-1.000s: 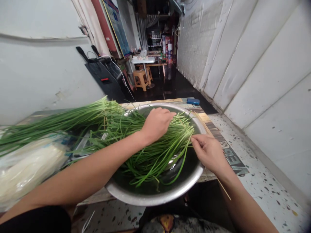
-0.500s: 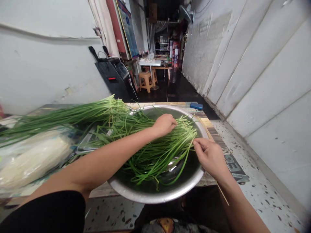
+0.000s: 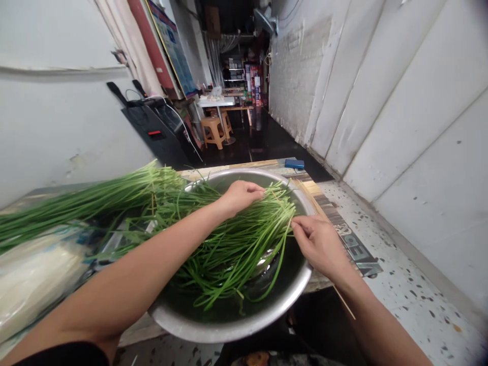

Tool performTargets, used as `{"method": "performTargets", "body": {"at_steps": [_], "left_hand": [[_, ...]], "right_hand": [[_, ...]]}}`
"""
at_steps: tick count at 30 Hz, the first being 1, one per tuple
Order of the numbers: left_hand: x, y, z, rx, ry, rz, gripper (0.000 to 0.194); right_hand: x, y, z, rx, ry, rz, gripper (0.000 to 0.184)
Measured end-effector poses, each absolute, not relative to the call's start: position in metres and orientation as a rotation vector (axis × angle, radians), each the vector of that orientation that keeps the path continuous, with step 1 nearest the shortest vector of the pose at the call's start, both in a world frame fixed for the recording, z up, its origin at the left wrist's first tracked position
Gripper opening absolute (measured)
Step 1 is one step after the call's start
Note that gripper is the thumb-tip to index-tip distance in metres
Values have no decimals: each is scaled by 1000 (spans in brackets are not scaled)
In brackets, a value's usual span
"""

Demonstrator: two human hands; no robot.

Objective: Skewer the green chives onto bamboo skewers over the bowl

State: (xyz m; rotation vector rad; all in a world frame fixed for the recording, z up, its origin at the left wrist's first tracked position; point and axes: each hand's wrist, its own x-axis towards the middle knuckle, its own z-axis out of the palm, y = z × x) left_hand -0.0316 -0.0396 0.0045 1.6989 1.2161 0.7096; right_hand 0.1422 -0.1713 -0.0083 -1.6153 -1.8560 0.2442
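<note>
A thick bundle of garlic chives [image 3: 236, 244] lies in a wide steel basin [image 3: 224, 333], its pale cut ends pointing right. Across the top of the bundle reaches my left hand [image 3: 242, 197], thumb and fingers pinched at the stem ends; what sits between them is too small to make out. My right hand [image 3: 318, 244] is closed in a pinch at the bundle's right edge, over the basin rim. A thin pale straw [image 3: 345, 303] sticks out below that wrist and seems to run up into the fingers.
Another bunch of chives [image 3: 95, 195] lies left of the basin, above a clear bag of something whitish [image 3: 34, 284]. A small blue box [image 3: 294, 163] sits at the table's far edge. Beyond stand a black machine [image 3: 156, 127], orange stools [image 3: 213, 131] and a white table [image 3: 217, 101].
The view has turned slightly to the right, so everything appears further left. Both hands keep nearly the same place on the chives, pinched as before.
</note>
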Motion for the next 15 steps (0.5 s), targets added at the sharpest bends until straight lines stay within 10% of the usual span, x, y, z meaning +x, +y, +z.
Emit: {"method": "performTargets", "body": {"at_steps": [15], "left_hand": [[-28, -45, 4, 1506, 1093, 706, 15]], "right_hand": [[142, -171, -10, -1609, -1848, 255, 25]]}}
